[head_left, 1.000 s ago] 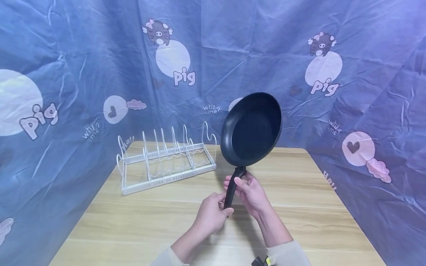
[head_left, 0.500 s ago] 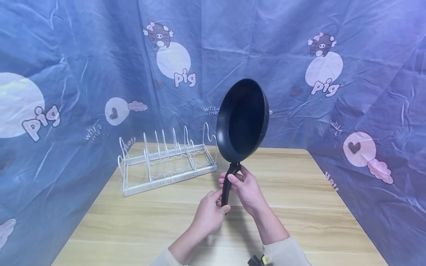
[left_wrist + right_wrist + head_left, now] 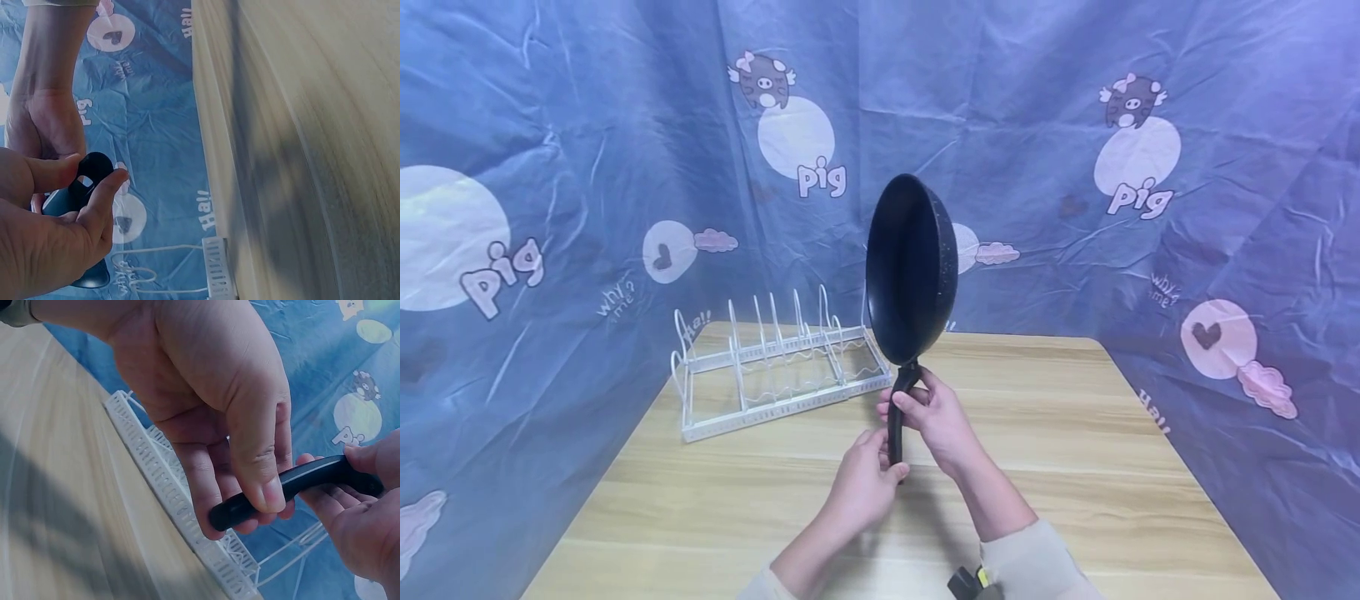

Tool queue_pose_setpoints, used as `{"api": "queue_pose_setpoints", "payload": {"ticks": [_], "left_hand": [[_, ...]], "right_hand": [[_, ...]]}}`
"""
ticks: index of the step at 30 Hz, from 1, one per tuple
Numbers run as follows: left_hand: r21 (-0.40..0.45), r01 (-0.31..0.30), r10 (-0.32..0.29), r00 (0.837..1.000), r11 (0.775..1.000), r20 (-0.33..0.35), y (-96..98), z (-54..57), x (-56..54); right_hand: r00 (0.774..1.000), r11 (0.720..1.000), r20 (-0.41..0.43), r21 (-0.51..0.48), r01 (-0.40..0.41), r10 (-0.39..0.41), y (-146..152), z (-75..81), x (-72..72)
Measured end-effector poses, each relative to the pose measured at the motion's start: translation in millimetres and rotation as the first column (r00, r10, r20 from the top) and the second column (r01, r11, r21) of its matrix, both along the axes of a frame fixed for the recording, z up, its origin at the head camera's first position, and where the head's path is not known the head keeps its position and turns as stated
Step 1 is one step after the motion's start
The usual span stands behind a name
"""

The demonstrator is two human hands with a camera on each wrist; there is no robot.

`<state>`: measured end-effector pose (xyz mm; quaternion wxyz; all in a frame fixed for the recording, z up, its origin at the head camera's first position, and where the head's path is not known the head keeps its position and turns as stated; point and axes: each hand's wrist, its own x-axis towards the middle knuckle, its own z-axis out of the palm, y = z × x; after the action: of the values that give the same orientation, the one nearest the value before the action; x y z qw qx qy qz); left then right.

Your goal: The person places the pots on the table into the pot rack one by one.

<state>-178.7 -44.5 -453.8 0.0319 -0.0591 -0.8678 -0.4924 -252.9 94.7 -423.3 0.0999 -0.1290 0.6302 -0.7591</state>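
A black frying pan (image 3: 906, 271) stands raised above the table, handle down, its dark inside facing left and its speckled outside showing on the right. My left hand (image 3: 863, 479) pinches the lower end of the black handle (image 3: 300, 478) between thumb and fingers. Higher up, close to the pan's body, my right hand (image 3: 943, 425) grips the same handle, thumb on the near side. In the left wrist view the hanging hole at the handle's end (image 3: 97, 164) shows between the left thumb and fingers.
To the left, a white wire pan rack (image 3: 786, 404) with upright dividers stands on the wooden table (image 3: 1060, 467); the pan hides its right end. Blue printed cloth (image 3: 1037, 167) hangs behind and on both sides. A small black object (image 3: 964, 583) shows near the right sleeve.
Both hands have moved left with the frying pan. The pan has turned about its handle, from showing its wide inside to a narrower, more edge-on view beside the rack.
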Motion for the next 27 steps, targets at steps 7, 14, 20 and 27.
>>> {"api": "queue_pose_setpoints", "payload": {"ticks": [7,14,20,27], "left_hand": [[0.051,0.007,-0.010,0.998,0.999,0.056,-10.0,-4.5,-4.0],[0.078,0.009,-0.016,0.995,0.997,0.096,-17.0,-9.3,-6.5],[0.108,0.004,-0.019,0.990,0.994,0.138,-21.9,-17.4,-8.4],[0.129,0.002,-0.023,0.986,0.992,0.163,-26.8,-26.6,-10.6]], "right_hand": [[1.000,0.999,0.020,0.035,-0.018,0.017,-11.8,-3.0,-6.0],[0.999,0.997,0.037,0.075,-0.031,0.029,-18.7,-11.2,-12.2],[0.997,0.994,0.062,0.100,-0.049,0.043,-24.3,-23.9,-18.6],[0.992,0.990,0.099,0.114,-0.085,0.074,-26.9,-37.4,-24.2]]}}
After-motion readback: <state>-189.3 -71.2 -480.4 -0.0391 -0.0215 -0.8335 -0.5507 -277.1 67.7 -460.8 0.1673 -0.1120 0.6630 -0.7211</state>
